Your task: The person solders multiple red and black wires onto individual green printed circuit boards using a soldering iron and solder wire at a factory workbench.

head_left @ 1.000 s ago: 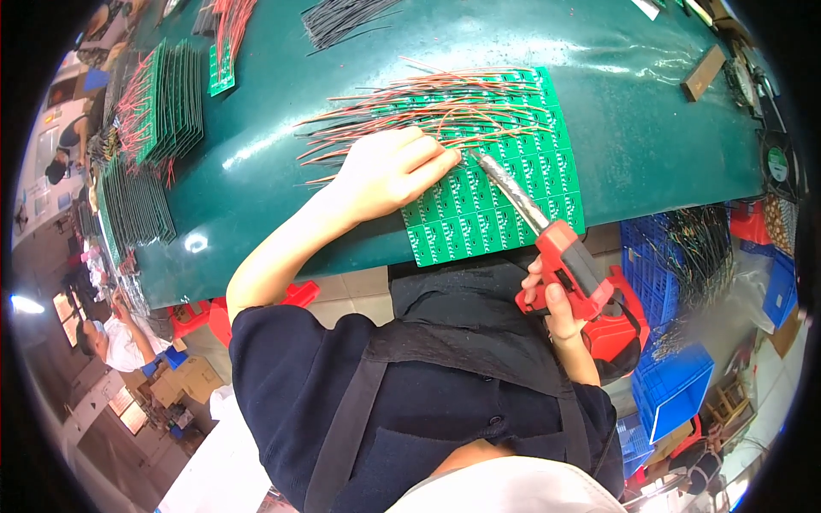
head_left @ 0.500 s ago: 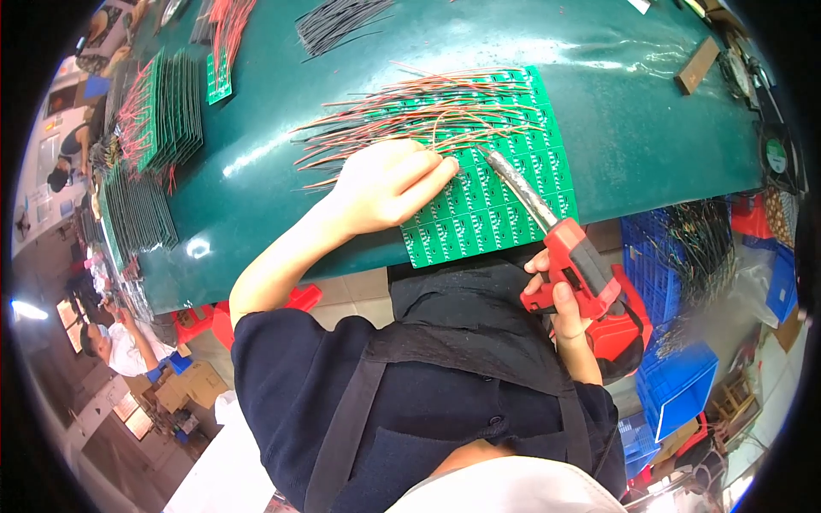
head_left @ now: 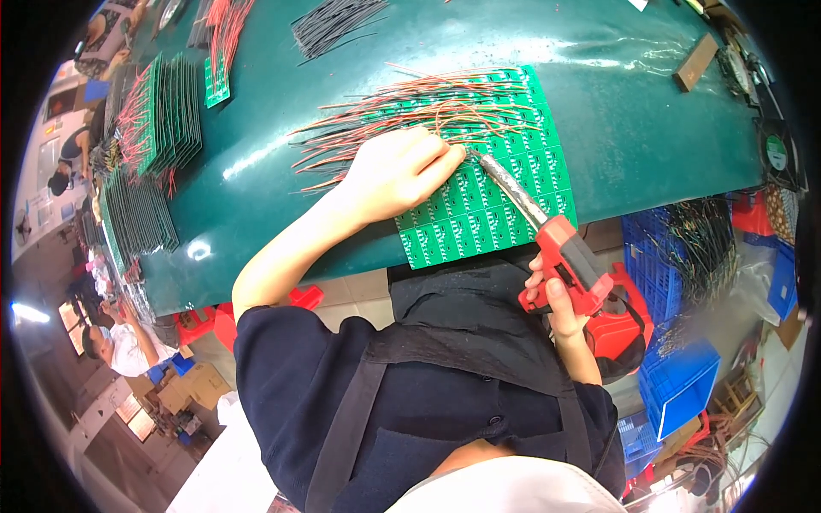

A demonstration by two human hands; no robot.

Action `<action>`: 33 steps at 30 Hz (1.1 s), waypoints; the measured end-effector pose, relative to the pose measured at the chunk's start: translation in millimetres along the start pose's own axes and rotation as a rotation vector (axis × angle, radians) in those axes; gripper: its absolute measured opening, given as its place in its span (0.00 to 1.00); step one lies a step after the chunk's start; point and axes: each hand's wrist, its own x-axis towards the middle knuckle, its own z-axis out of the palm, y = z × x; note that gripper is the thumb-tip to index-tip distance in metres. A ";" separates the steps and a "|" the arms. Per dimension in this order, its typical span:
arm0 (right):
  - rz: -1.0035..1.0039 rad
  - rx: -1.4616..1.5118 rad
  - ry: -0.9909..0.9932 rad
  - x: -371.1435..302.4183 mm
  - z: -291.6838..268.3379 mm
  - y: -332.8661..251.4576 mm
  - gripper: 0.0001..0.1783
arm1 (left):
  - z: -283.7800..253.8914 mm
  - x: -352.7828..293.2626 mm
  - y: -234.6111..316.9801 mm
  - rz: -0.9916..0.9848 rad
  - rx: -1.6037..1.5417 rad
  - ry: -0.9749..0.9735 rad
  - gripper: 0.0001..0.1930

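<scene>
Glossy green tabletop point(head_left: 658, 162) carries at its near edge a circuit-board panel point(head_left: 479, 227), probably light, stiff and best held by its rim, wires point(head_left: 402, 115) across its far left, the left hand point(head_left: 402, 175) bunched narrow there, its pinch unclear, the right hand point(head_left: 562, 309) wrapped around a red soldering gun point(head_left: 569, 256).
</scene>
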 end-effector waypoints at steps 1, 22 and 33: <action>0.000 0.001 -0.001 0.0 1.0 -0.5 0.18 | -0.1 0.2 0.0 0.003 0.003 -0.006 0.14; -0.061 -0.017 0.036 2.5 -6.4 -8.4 0.25 | -10.7 9.1 9.9 -0.031 -0.052 -0.014 0.17; -0.020 -0.017 0.031 -0.6 -11.5 -1.7 0.20 | 6.8 16.7 3.9 0.002 0.014 -0.012 0.14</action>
